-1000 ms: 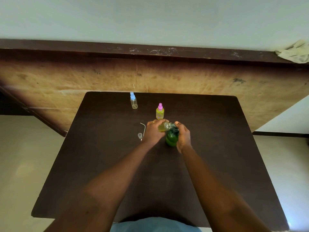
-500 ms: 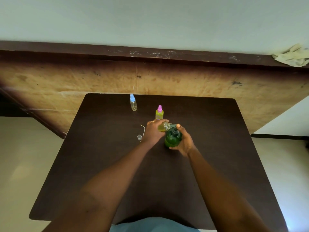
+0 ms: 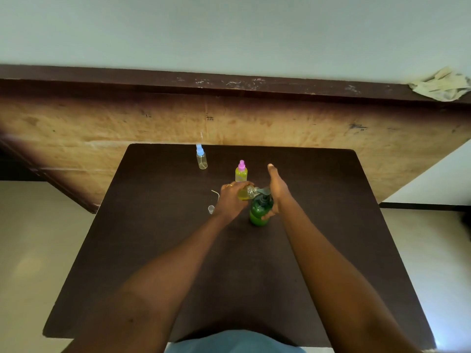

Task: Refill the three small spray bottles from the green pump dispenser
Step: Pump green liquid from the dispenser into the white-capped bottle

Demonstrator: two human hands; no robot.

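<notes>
Spray bottle (image 3: 246,193) held over dark brown table (image 3: 153,250); worn wooden panel (image 3: 102,128) behind.

No readable text, labels or numbers — faint marks on wooden panel (image 3: 280,128), illegible

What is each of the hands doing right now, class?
Left hand: holding the uncapped small bottle, tilted.
Right hand: open, fingers straight, against the green pump dispenser.

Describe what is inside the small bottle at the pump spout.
Yellowish liquid shows inside the small bottle; the left hand gripping it covers its base, so the fill level is hidden.
</notes>
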